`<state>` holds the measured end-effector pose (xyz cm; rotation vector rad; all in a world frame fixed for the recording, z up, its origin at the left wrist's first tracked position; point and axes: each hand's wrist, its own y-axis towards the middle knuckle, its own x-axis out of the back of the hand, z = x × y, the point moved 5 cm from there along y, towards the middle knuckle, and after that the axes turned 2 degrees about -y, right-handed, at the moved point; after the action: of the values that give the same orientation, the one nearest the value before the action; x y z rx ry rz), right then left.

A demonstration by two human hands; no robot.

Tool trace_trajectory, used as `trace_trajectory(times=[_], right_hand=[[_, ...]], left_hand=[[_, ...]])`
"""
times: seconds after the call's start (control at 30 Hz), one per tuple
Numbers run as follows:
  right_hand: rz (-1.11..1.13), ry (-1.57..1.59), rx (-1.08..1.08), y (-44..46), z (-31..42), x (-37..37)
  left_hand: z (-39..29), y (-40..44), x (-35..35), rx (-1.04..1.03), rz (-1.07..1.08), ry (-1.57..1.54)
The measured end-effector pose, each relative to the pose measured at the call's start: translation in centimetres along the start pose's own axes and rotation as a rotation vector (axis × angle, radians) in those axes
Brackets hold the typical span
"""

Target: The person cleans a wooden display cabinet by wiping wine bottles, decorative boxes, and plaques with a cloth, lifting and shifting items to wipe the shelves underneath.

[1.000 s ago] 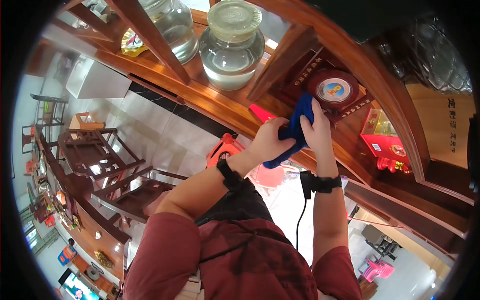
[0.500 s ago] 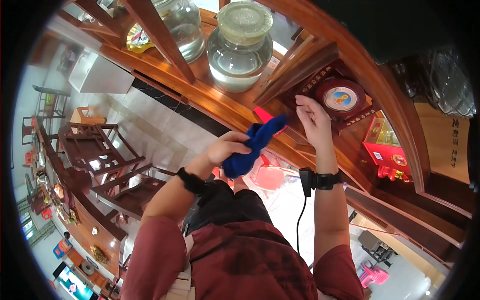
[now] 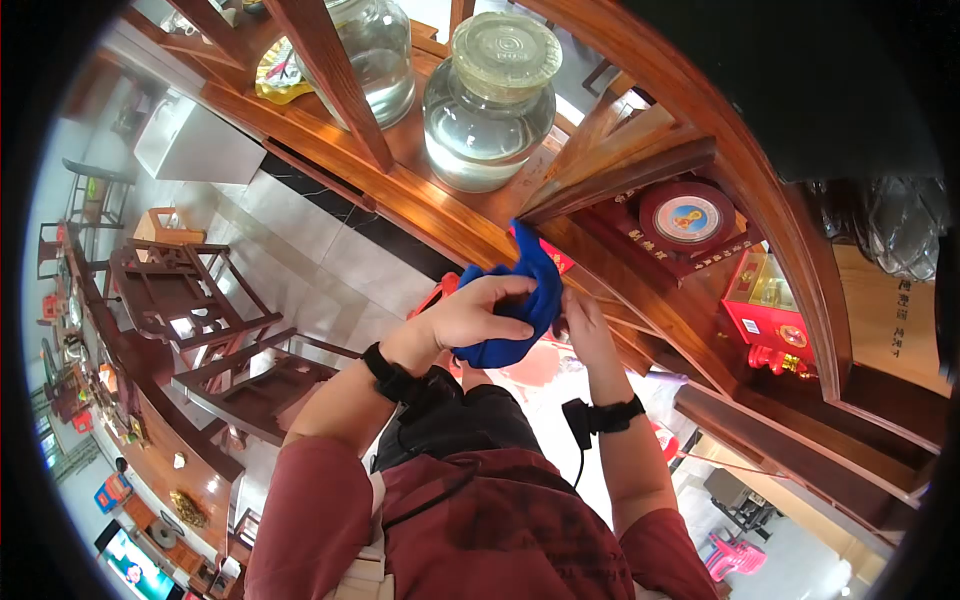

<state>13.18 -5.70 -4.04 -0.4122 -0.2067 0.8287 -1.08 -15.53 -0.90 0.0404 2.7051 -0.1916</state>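
A bunched blue cloth is in front of my body, beside the edge of the wooden shelf unit. My left hand grips it from the left, thumb and fingers closed over its folds. At the cloth's right side, my right hand has its fingers bent against the edge; the fingertips are partly hidden. One corner of the cloth points up toward a red item on the shelf edge. Just above stands a lidded glass jar of clear liquid.
A second glass jar stands behind a slanted wooden post. To the right are a framed round plaque and a red box on the shelves. Dark wooden chairs stand on the tiled floor at left.
My right hand has come down and left from near the plaque to the blue cloth. My left hand still holds the cloth, which is now more bunched.
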Motion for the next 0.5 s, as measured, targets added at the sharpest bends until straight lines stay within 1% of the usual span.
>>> trace_trajectory(times=[0.03, 0.07, 0.1, 0.13, 0.17, 0.2, 0.23, 0.27, 0.3, 0.33, 0.4, 0.43, 0.5], right_hand=[[-0.042, -0.272, 0.176, -0.1, 0.7, 0.9], [-0.083, -0.541, 0.354, -0.3, 1.3, 1.2], [-0.155, -0.44, 0.252, 0.1, 2.1, 1.7], [-0.203, -0.322, 0.327, 0.2, 4.6, 0.8], [-0.25, -0.202, 0.399, 0.8, 6.4, 0.0], [-0.255, -0.203, 0.396, 2.2, 5.5, 0.2], [-0.242, -0.194, 0.228, 2.6, 6.4, -0.9], [-0.198, -0.275, 0.189, 3.6, 6.3, -1.7], [-0.152, -0.358, 0.152, 4.5, 6.0, -2.2], [-0.15, -0.362, 0.149, 5.0, 5.6, -2.0], [-0.176, -0.631, 0.532, 5.1, 5.6, -2.1], [-0.172, -0.648, 0.566, 4.8, 4.7, -2.0], [-0.036, -0.73, 0.324, 3.9, 2.5, -1.5]], left_hand=[[0.6, 0.3, 0.2, -0.005, -0.004, -0.003], [1.5, 0.5, 1.3, 0.04, -0.132, -0.149], [2.2, 0.7, 2.0, 0.087, -0.257, -0.295], [2.9, 1.3, 2.5, 0.05, -0.365, -0.536], [3.0, 2.2, 2.5, 0.052, -0.367, -0.537], [3.1, 3.0, 3.0, 0.021, -0.47, -0.612], [3.4, 3.6, 3.5, -0.01, -0.574, -0.686], [4.0, 4.4, 4.0, -0.04, -0.644, -0.685], [5.0, 4.9, 4.7, -0.039, -0.646, -0.689], [6.2, 5.4, 5.3, 0.024, -0.671, -0.656], [8.0, 5.4, 5.6, 0.122, -0.695, -0.62], [8.5, 5.3, 5.7, 0.12, -0.692, -0.623], [9.7, 4.7, 5.5, 0.145, -0.62, -0.549]])
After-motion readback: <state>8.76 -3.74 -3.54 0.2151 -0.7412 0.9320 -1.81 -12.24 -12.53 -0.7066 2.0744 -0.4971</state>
